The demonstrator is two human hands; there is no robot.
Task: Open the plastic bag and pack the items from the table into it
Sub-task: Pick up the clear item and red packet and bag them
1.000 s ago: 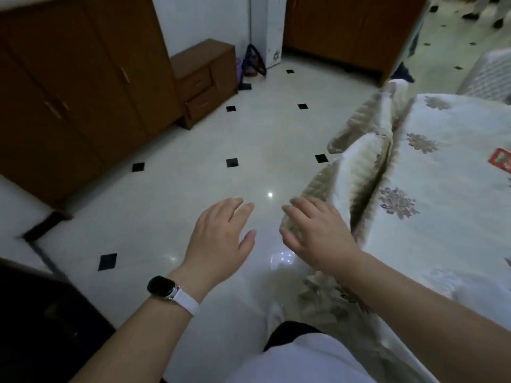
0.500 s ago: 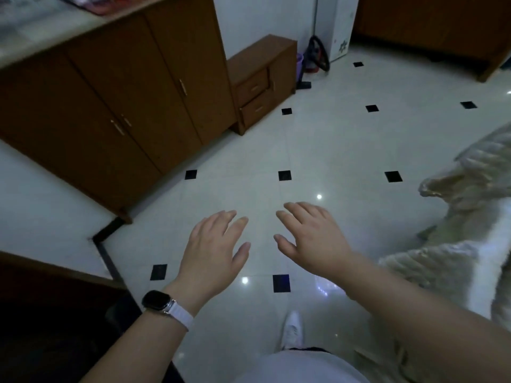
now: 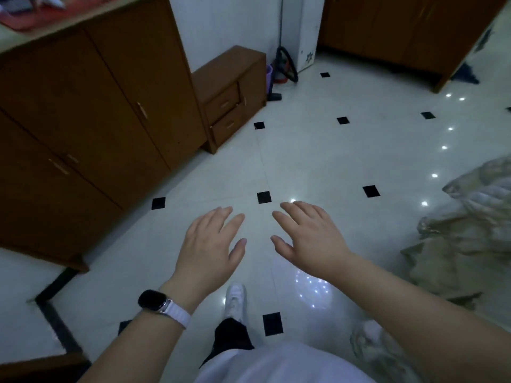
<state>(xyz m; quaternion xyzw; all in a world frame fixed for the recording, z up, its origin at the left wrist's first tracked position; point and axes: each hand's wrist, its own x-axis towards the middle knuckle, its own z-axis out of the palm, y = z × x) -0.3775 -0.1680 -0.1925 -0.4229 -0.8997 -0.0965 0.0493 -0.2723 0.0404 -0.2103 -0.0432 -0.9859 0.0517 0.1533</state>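
Observation:
My left hand point(image 3: 210, 247), with a black watch on a white strap at the wrist, hovers palm down over the floor with straight fingers and holds nothing. Beside it my right hand point(image 3: 309, 239) is held out the same way, fingers spread, empty. Only the draped edge of the table's patterned cloth point(image 3: 467, 233) shows at the right. No plastic bag and none of the table's items are in view.
Glossy white floor tiles point(image 3: 318, 161) with small black squares stretch ahead. Brown wooden cabinets point(image 3: 91, 128) line the left, with a low drawer unit point(image 3: 232, 92) beyond. Another wooden unit point(image 3: 401, 31) stands at the back right. My white shoe point(image 3: 235, 299) is below.
The view has swung left, away from the table, so the cloth-covered top has slid out at the right. Both hands stay held out, open and empty.

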